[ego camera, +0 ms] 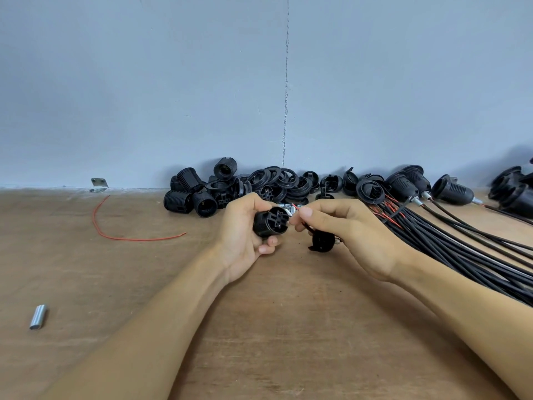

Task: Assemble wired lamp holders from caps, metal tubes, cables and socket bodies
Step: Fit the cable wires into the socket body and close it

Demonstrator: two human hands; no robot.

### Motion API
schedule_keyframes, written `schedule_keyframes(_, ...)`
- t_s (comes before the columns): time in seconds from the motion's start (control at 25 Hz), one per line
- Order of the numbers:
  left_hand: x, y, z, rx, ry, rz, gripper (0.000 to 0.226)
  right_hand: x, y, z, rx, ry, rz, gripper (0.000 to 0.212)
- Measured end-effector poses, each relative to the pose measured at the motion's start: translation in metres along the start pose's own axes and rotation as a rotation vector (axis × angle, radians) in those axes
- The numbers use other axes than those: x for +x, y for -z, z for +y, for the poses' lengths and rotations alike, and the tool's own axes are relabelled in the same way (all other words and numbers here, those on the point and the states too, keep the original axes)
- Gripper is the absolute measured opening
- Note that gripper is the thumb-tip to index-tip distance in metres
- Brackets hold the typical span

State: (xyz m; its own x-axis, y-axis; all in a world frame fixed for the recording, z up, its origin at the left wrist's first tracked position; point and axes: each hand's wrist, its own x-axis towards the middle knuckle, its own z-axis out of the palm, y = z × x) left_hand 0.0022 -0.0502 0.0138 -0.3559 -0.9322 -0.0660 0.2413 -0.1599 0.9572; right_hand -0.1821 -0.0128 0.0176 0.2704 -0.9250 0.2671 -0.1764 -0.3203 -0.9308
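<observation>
Working room: open table (288, 327) below the socket body (269, 223); wall (173, 82) close behind it.
Cable bundle (461, 249): right of socket body — looks limp, snag-prone.
Left hand (245, 238): wrapped round socket body; likely light, rigid — grip the ribbed barrel.
Right hand (343, 226): pinching 1 red lead (294, 205) beside socket body's terminal face; flimsy, hold near tip.

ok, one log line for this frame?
left hand: grips socket body | right hand: pinches wire ends beside it | cap: below right hand

bare table (115, 284) lies open left; cable bundle (461, 249) and socket pile (230, 186) crowd right and rear
</observation>
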Motion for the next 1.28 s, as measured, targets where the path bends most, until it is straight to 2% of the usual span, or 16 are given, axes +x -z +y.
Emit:
schedule_keyframes(0.12,0.0,0.0,0.0,0.003,-0.005,-0.021,0.027,0.0,0.0,-0.001,-0.008,-0.007,0.005,0.033)
schedule_keyframes(0.36,0.002,-0.003,-0.003,0.057,-0.011,-0.003,0.012,0.0,-0.008,-0.001,-0.004,-0.033,0.044,0.018)
schedule_keyframes(0.6,0.001,-0.004,-0.003,0.087,-0.023,-0.025,0.016,0.001,-0.01,0.005,-0.102,-0.019,0.106,0.02)
schedule_keyframes(0.92,0.002,-0.005,-0.003,0.078,-0.035,-0.002,0.014,0.001,-0.009,0.007,-0.071,0.004,0.082,0.019)
schedule_keyframes(1.28,0.006,-0.005,-0.007,0.076,-0.03,0.057,0.011,-0.002,-0.014,0.006,-0.273,0.042,0.191,0.02)
